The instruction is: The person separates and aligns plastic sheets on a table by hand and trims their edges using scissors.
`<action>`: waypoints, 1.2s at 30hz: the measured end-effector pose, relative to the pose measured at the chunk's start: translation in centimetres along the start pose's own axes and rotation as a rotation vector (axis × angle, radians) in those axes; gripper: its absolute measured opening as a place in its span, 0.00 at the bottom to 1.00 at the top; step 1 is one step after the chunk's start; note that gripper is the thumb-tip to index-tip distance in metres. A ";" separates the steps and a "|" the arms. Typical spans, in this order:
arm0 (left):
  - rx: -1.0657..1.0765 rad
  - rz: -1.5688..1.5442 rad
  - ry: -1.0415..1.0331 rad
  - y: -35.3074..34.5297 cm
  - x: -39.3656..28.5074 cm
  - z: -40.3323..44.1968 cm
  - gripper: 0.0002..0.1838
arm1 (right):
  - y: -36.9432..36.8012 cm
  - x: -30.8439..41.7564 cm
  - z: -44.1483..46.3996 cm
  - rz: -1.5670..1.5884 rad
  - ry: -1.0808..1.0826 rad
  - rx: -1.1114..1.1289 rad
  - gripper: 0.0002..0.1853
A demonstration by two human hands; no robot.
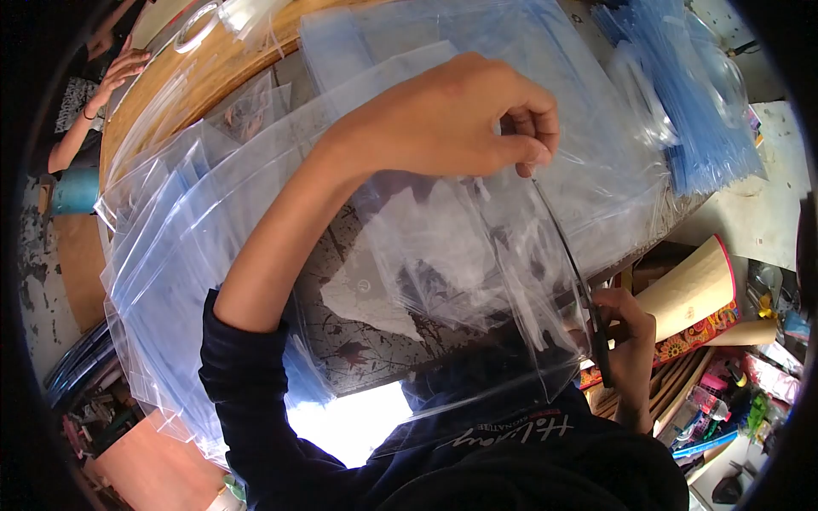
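Observation:
My left hand (460,115) reaches across the table with thumb and fingers pinched together at the upper end of a narrow black strip (566,244). The strip slants down along the side of a clear plastic piece (520,264). Lower right, my right hand (629,345) is closed about the strip's thicker lower end, its fingers partly hidden. Whether the strip is fixed to the plastic I cannot tell. Beneath lie large clear plastic sheets (375,72) and a torn whitish patch (366,294) on the dark worn tabletop (349,349).
Folded clear plastic pieces (183,221) overlap at the left. A bundle of bluish plastic strips (707,102) lies at upper right. Rolled tan material (694,285) and cluttered small items are at right. Another person's hand (119,72) rests near the wooden table edge (162,98).

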State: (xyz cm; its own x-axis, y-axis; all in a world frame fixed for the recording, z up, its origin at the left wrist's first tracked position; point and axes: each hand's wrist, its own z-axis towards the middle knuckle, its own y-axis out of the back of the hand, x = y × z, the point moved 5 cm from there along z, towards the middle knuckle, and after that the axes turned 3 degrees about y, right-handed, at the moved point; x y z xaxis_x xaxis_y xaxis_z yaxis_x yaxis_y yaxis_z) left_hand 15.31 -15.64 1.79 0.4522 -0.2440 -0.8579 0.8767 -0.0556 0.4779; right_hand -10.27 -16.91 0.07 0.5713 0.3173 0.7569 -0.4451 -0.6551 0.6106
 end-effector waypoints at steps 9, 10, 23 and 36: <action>0.001 -0.043 -0.047 0.0 0.0 0.1 0.05 | -1.8 -0.8 -0.3 0.557 -0.056 0.228 0.20; 0.001 -0.059 -0.044 0.0 0.0 0.1 0.05 | -2.0 -0.6 -0.3 0.558 -0.056 0.227 0.20; -0.005 -0.023 0.018 -0.1 -0.2 0.1 0.06 | -1.4 -1.3 -0.2 0.356 -0.056 0.119 0.20; -0.007 0.007 0.024 -0.3 -0.1 0.1 0.06 | -1.8 -0.4 -0.1 0.433 -0.110 0.176 0.15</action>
State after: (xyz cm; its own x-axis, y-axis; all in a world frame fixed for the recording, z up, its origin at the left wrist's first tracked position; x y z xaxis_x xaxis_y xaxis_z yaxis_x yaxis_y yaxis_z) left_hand 15.00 -15.66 1.76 0.4622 -0.2206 -0.8589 0.8745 -0.0472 0.4827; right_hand -9.77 -15.82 -1.28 0.4329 -0.0780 0.8981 -0.5400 -0.8202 0.1890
